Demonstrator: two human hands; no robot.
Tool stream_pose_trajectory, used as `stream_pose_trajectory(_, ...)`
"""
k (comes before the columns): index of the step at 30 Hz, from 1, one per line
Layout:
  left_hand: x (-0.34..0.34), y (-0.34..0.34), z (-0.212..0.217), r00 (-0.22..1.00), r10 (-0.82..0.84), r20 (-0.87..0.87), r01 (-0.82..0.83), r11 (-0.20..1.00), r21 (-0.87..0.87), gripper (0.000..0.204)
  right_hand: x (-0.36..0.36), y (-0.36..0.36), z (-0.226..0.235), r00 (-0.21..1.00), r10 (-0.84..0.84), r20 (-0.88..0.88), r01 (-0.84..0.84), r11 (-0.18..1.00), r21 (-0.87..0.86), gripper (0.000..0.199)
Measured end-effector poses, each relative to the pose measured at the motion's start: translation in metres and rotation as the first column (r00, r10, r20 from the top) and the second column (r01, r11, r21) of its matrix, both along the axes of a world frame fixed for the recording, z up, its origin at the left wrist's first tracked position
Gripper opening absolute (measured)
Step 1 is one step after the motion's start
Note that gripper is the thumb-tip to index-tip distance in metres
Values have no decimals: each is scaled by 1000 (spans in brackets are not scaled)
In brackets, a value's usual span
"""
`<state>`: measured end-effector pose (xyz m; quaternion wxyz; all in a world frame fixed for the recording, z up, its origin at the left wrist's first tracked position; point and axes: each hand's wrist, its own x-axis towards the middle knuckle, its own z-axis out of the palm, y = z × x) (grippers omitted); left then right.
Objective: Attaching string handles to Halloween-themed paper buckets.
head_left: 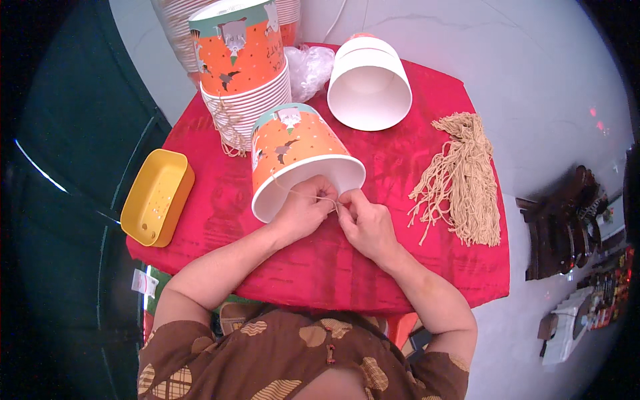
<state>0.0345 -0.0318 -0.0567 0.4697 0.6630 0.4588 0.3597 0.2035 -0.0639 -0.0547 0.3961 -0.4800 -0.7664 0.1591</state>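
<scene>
An orange paper bucket with a white rim lies on its side in front of me, its mouth facing me. A thin tan cord comes from the bucket's wall near the rim and runs to my fingers. My left hand, partly inside the bucket's mouth, pinches the cord. Close beside it at the rim, my right hand also pinches the cord between thumb and forefinger. The fingertips hide the exact crossing of the strands. A bundle of cut tan cords lies to the right.
Behind the bucket stands a tall stack of nested paper buckets, some cords hanging at its side. White buckets lie at the back right near a crumpled clear plastic bag. A yellow tray holds small bits on the left of the red-covered table.
</scene>
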Motion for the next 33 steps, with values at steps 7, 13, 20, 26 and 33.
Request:
stream_pose_trajectory(7,3,-1,-1,998,24,-51,-20,997,72,12,-3,3,-4,1000,-30,4,30,998,49,12)
stream_pose_trajectory(13,4,-1,6,999,9,-44,-10,1000,-8,19,-4,6,-6,1000,-21,9,20,998,62,11)
stream_pose_trajectory(20,3,0,-1,999,12,-38,-10,998,58,14,-4,9,-13,999,-29,-40,33,995,94,9)
stream_pose_trajectory(26,-1,-1,-10,994,67,-84,-35,941,337,11,-3,8,-10,998,-39,-48,39,999,3,7)
stream_pose_trajectory(33,1,-12,14,963,77,-259,-4,963,271,10,-3,7,-8,998,-40,-47,39,999,-7,8)
